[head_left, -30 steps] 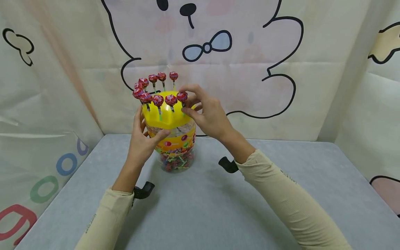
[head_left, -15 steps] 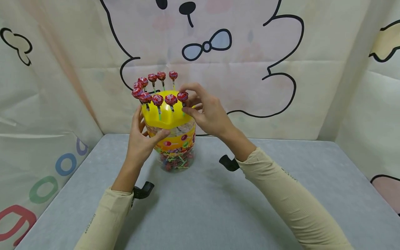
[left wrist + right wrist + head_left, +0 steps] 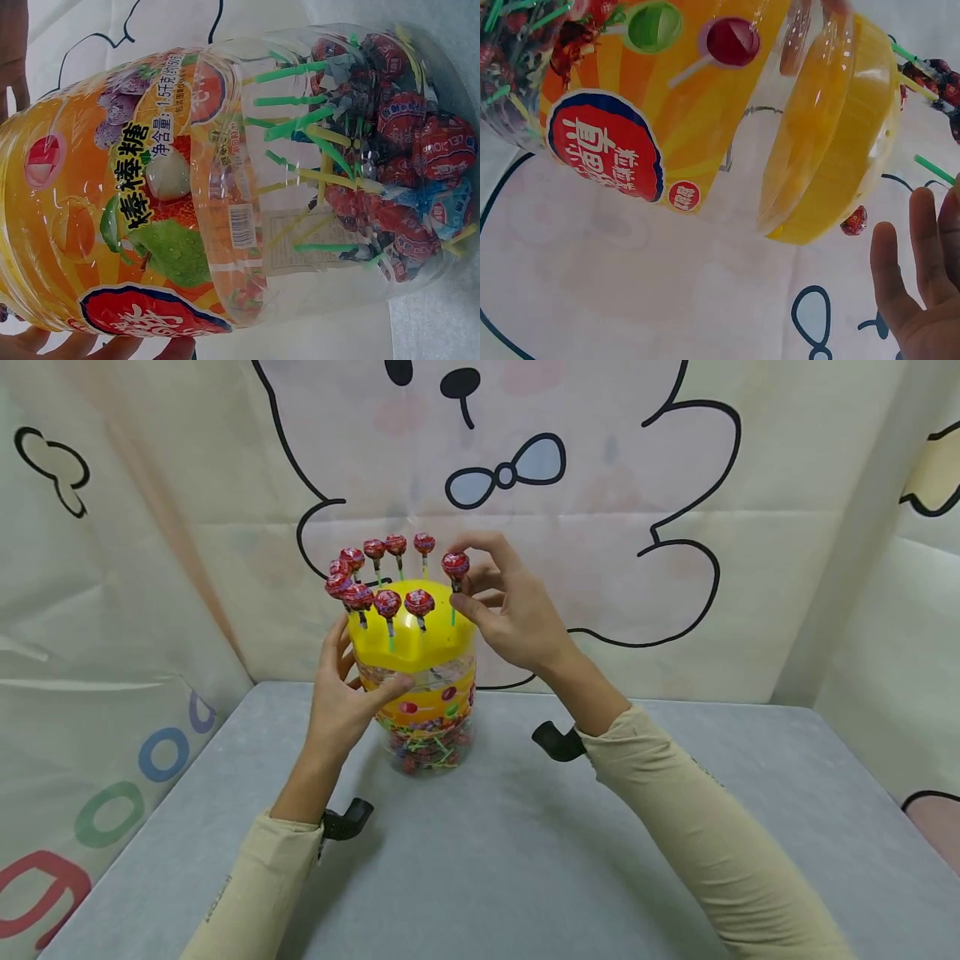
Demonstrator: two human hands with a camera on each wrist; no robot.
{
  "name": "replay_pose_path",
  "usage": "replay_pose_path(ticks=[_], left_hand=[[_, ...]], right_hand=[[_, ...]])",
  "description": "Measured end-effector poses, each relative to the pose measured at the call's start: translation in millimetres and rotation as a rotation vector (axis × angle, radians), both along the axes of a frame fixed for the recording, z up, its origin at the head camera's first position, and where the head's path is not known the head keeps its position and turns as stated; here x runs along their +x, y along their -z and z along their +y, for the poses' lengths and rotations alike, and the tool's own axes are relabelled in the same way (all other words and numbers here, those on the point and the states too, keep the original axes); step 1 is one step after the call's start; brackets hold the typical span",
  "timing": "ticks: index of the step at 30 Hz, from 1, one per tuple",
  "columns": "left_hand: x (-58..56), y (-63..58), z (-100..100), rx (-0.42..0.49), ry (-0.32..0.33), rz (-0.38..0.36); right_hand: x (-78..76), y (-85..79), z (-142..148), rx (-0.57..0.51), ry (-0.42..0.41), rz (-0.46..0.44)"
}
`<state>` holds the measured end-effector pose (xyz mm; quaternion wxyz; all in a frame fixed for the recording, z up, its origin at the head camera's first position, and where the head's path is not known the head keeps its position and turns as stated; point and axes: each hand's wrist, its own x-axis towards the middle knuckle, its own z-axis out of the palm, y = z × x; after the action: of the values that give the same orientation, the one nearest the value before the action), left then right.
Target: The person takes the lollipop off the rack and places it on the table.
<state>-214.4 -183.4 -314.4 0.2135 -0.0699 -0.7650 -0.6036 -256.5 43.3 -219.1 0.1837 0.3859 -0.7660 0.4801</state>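
Observation:
A clear plastic candy jar (image 3: 429, 702) stands on the table, with an orange fruit-printed label and a yellow lid (image 3: 408, 643). Lollipops (image 3: 387, 603) in red wrappers stick up around the lid's edge. The left hand (image 3: 341, 706) grips the jar's left side just below the lid, thumb across the front; its other fingers go behind the jar. Between thumb and fingertips the right hand (image 3: 521, 610) pinches one lollipop (image 3: 455, 565) upright over the lid's right side. In the right wrist view that lollipop's green stick (image 3: 934, 170) ends apart from the lid.
More wrapped lollipops (image 3: 401, 150) with green and yellow sticks lie in the jar's bottom. Grey cloth covers the table (image 3: 480, 852). Behind it hangs a pale curtain (image 3: 570, 568) with a cartoon animal. Each wrist carries a black mount (image 3: 348, 818).
The right hand has lifted its lollipop up out of the lid and slightly right. The left hand stays on the jar; the head view has shifted a little.

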Motion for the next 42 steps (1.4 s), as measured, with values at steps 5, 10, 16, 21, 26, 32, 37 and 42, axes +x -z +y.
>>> replay_pose_path(ticks=[5,10,16,21,26,32,37,42], left_hand=[[-0.3,-1.0,2.2,0.002,-0.012,-0.002],[0.5,-1.9,3.4,0.042,-0.006,-0.02],[1.6,-2.7,3.6,0.052,0.003,-0.023],[2.0,-2.6,2.7,0.052,0.0,-0.026],[1.2,-2.4,3.9,0.054,0.005,-0.026],[1.0,-2.7,4.1,0.062,0.019,-0.021],[0.7,-2.3,4.0,0.056,0.023,-0.026],[-0.3,-2.1,3.0,0.048,0.022,-0.018]], right_hand=[[2.4,4.4,8.6,0.009,0.049,-0.043],[3.1,18.3,20.8,0.01,0.071,-0.087],[4.3,37.3,36.2,0.01,0.096,-0.129],[3.1,53.5,46.3,0.028,0.117,-0.156],[1.0,70.0,56.4,0.03,0.137,-0.186],[-1.8,90.4,64.2,0.03,0.14,-0.266],[-5.2,105.0,69.0,0.041,0.141,-0.326],[-9.3,114.7,71.3,0.102,0.149,-0.356]])
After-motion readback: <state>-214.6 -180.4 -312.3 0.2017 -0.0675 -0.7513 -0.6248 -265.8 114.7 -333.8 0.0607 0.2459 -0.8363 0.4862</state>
